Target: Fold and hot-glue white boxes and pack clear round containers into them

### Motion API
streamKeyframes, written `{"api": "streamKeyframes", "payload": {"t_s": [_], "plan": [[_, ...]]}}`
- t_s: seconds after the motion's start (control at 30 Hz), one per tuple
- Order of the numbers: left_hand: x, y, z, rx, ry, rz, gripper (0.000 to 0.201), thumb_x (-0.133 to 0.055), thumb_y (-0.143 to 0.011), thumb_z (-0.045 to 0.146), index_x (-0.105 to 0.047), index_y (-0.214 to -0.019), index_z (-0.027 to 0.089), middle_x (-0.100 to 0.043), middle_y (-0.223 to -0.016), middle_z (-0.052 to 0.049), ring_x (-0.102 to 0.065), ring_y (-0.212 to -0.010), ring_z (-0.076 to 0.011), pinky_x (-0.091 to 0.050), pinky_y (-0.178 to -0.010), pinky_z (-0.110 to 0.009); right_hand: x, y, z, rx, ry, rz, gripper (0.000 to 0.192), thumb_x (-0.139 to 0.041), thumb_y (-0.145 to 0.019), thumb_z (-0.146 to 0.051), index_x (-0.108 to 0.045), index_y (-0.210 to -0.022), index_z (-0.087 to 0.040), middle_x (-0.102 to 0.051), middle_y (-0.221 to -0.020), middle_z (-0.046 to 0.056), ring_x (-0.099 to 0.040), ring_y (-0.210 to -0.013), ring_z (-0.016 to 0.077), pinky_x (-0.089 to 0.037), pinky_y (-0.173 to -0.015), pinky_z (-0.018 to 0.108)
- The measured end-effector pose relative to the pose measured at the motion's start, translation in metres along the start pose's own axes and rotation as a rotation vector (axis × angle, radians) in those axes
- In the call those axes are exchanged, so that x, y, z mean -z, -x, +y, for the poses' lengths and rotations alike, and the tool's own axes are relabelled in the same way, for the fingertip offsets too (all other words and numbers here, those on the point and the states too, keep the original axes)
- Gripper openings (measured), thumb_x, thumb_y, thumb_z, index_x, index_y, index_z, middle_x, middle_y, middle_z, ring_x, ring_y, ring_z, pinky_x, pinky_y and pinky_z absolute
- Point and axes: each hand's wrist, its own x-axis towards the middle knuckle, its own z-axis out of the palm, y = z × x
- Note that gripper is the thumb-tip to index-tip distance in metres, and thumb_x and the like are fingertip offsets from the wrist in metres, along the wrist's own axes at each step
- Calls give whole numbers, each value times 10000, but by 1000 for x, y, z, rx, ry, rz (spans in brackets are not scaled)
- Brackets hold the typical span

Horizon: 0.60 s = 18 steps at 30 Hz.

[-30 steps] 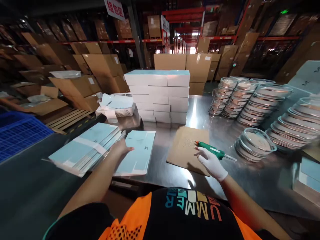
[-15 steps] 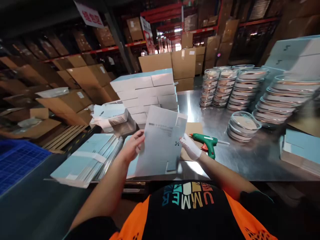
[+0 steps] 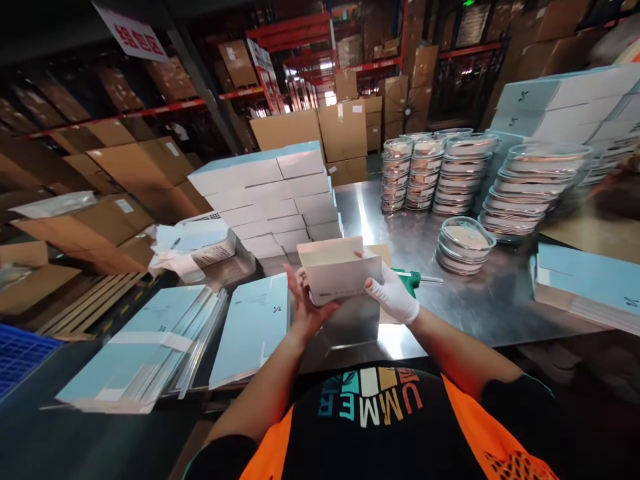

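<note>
A small cardboard box, opened out from flat, stands between my two hands above the metal table. My bare left hand grips its left side, fingers behind and thumb along the lower edge. On the right side, my right hand in a white glove pinches the box wall with the thumb in front. A green glue gun lies just past the right hand, partly covered by it. Beside my left forearm are a flat light-blue carton and a banded bundle of flat cartons.
Stacked white boxes stand behind my hands. Several piles of round lidded containers and a short pile occupy the metal table. More light-blue cartons lie at right. A blue crate sits at far left.
The flat carton held up between my hands has been opened into a box shape and lowered. My left hand has shifted right, and the view has turned slightly right.
</note>
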Motion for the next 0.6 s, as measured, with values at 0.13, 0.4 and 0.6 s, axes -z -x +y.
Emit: {"api": "streamKeyframes", "payload": {"t_s": [0.13, 0.4, 0.6], "plan": [[8, 1, 10, -93, -48, -9, 637, -816, -820, 827, -738, -1019, 228, -718, -1201, -134, -702, -1237, -357, -595, -1067, -485, -9, -8, 1, -4, -17, 78, 821, -660, -916, -891, -768, -1399, -237, -813, -1286, 129, -735, -1295, 352, -569, -1188, 480], [21, 27, 8, -84, -19, -60, 640, -881, -797, 768, -793, -1231, 305, -742, -1236, -104, -660, -1362, -364, -535, -1166, -488, -24, -15, 22, 52, 25, 257, 744, -652, -870, -361, -544, -1597, -249, -740, -1439, 128, -743, -1248, 276, -585, -1173, 459], [38, 15, 17, 59, -45, 114, 673, -877, -745, 830, -827, -1118, 273, -775, -1192, -107, -670, -1346, -389, -509, -1182, -507, 43, -9, 39, -236, 744, 272, 484, -654, -1005, -432, -717, -1376, -128, -699, -1456, 271, -666, -1415, 407, -512, -1250, 571]]}}
